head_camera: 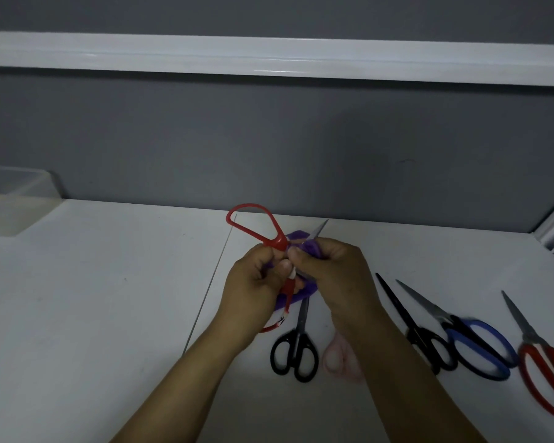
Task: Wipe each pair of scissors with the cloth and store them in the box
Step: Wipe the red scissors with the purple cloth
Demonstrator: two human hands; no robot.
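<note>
While held above the white table [93,298] at the centre of the frame, the open red scissors [279,243] are seen to have thin red plastic loops and bare steel blades. One large loop is raised toward the upper left, the other handle hangs toward the bottom of the frame, and a blade tip is pointed to the upper right, so the pair is spread in a cross rather than along one line. The left hand [253,282] is curled round the handles near the pivot. The right hand [330,270] is closed on the purple cloth [296,238], which is pinched round the blade below its exposed tip. Below the hands a small black pair [302,314] is laid on the table, tip toward the top of the frame. At lower right three more pairs are laid side by side, tips slanted to the upper left: a long black pair [403,314], a blue-handled pair [453,332] and, cut by the right edge, a red-handled pair [529,334]. A blurred pink object [336,356] is seen beside the right forearm; what it is cannot be told. A translucent box [16,199] is set at the left edge against the grey wall [269,139].
</note>
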